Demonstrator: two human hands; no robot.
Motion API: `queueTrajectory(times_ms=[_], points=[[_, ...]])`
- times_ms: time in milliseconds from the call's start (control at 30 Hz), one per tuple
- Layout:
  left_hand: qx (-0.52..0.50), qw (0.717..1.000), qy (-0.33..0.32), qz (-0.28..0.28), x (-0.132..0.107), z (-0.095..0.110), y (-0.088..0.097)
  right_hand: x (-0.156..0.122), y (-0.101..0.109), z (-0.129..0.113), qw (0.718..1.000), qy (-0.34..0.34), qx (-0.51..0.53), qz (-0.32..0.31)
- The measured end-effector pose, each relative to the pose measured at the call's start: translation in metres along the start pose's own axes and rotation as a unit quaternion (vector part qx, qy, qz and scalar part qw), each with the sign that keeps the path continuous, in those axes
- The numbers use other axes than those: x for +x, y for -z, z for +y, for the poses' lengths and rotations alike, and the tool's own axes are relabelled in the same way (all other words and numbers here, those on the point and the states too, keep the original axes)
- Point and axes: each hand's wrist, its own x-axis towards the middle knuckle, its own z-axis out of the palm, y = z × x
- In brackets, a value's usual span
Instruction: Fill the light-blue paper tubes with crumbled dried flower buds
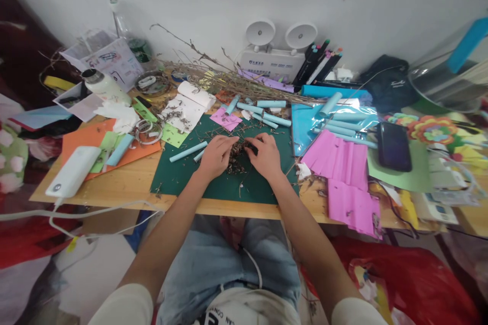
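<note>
A small heap of brown dried plant bits [237, 161] lies on the green cutting mat [183, 175]. Along the heap's left side rests my left hand [216, 156], fingers stretched forward and slightly curved, with no object visible in it. My right hand [264, 155] is at the right side, its thumb and fingers closed around a small dark piece [251, 148] whose kind I cannot make out. Left of my left hand lies a rolled light-blue paper tube [188, 152]. Several more tubes [271, 104] and a pink paper piece [225, 119] lie beyond the hands.
Long dry twigs [236, 84] stretch along the back, before a white router [273, 63]. Pink crepe paper [337, 160] and a phone [394, 146] lie right. On the left are a white power bank [73, 171] with a cable, orange paper [89, 137] and a bottle [105, 86].
</note>
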Motion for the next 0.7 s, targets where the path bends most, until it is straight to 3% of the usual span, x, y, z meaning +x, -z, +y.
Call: queueTrajectory(times_ms=[200,333,567,700], points=[[0.023,0.999,0.015,-0.016,0.004,0.006,0.004,0.001,0.0,-0.003,0.998,0.05,0.048,0.008],[0.03,0.999,0.022,-0.025,0.004,0.006,0.003,0.001,-0.003,-0.005,0.998,0.06,0.003,-0.006],[0.04,0.999,0.019,-0.001,0.004,0.007,0.005,0.001,0.0,-0.011,0.984,0.082,0.125,0.092],[0.023,1.0,0.009,0.003,0.003,0.005,0.004,-0.002,0.0,-0.017,0.981,0.091,0.147,0.09]])
